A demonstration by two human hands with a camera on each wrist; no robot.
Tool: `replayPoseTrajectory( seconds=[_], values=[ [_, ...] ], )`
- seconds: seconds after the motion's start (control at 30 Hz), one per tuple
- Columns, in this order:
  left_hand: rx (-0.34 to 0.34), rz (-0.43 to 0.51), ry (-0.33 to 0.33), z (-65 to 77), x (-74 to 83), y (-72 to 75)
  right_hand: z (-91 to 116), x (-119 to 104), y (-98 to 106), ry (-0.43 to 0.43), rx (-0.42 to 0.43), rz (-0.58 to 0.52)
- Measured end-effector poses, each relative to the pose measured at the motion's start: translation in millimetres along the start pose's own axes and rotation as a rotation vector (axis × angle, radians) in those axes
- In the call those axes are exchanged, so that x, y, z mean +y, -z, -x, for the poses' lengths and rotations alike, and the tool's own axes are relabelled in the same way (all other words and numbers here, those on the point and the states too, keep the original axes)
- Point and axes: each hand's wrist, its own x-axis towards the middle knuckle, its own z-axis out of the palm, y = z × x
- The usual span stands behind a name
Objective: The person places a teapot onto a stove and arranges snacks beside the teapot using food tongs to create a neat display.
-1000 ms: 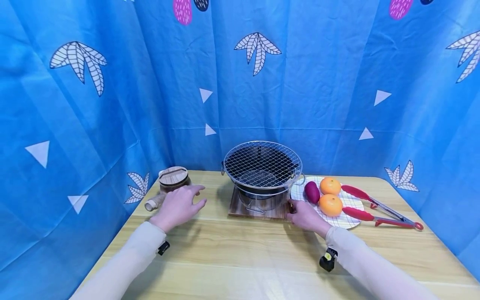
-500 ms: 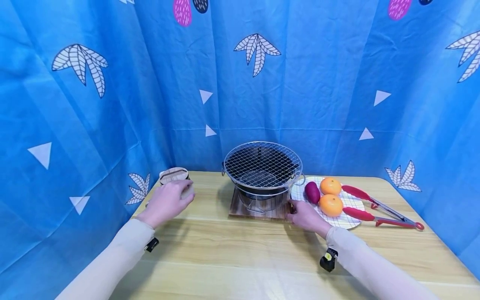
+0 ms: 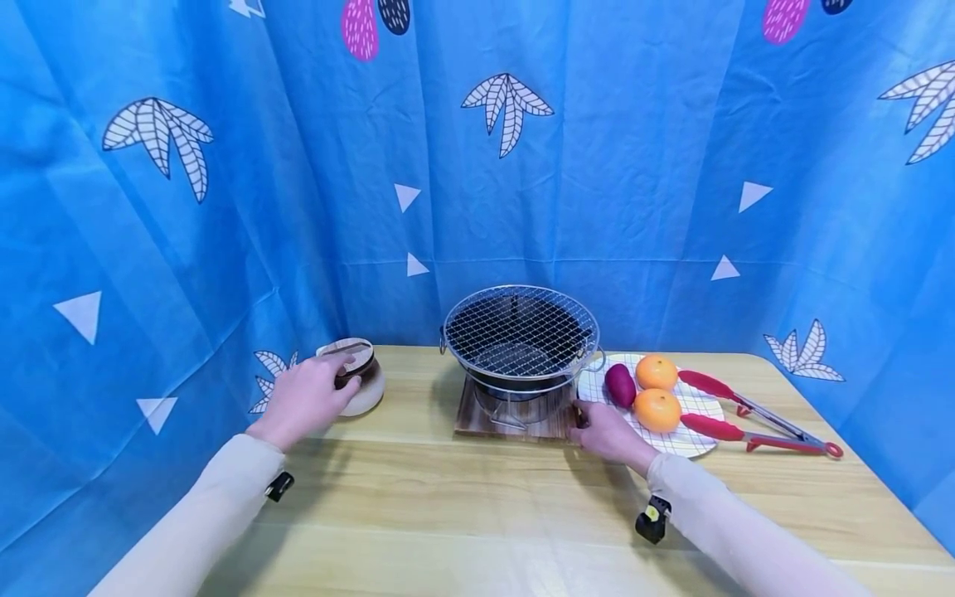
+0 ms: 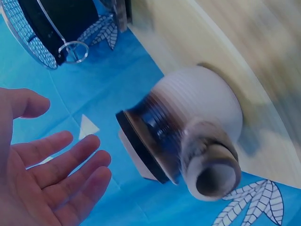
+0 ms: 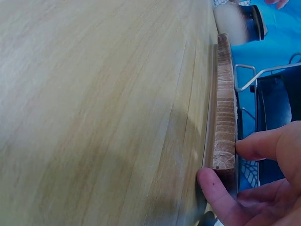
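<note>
Near the tabletop (image 3: 418,506)'s left edge, the left hand (image 3: 307,400) hangs beside the lidded pot (image 3: 369,395), fingers apart — then a gap — then the grill (image 3: 515,336) on its wooden board (image 3: 476,417), whose near-right corner the right hand (image 3: 613,432) pinches.

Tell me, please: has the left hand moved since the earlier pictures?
Yes. In the head view, the left hand has moved to the left, farther from the round grill.
</note>
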Motion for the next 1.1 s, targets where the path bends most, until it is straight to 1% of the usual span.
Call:
replayPoseTrajectory(
  seconds=[0.1,0.27,0.53,0.67,0.87,1.1],
  values=[
    [-0.02,-0.001,0.032,0.4,-5.3,2.0,0.2,0.0,-0.5,0.007,0.001,0.002],
    [-0.046,-0.014,0.059,1.3,-13.2,4.7,0.1,0.7,-1.4,0.019,0.012,0.008],
    [-0.05,-0.02,0.1,4.9,-29.8,3.7,0.8,0.2,-1.7,0.014,0.006,0.003],
    [-0.051,-0.007,0.12,5.6,-35.9,4.5,1.8,0.1,-0.9,0.012,0.007,-0.006],
    [-0.082,0.018,0.163,7.6,-43.7,2.0,2.6,0.3,0.8,0.005,0.005,-0.012],
    [-0.102,0.027,0.19,10.8,-53.6,-1.1,2.4,0.0,0.5,0.018,0.005,-0.013]
  ],
)
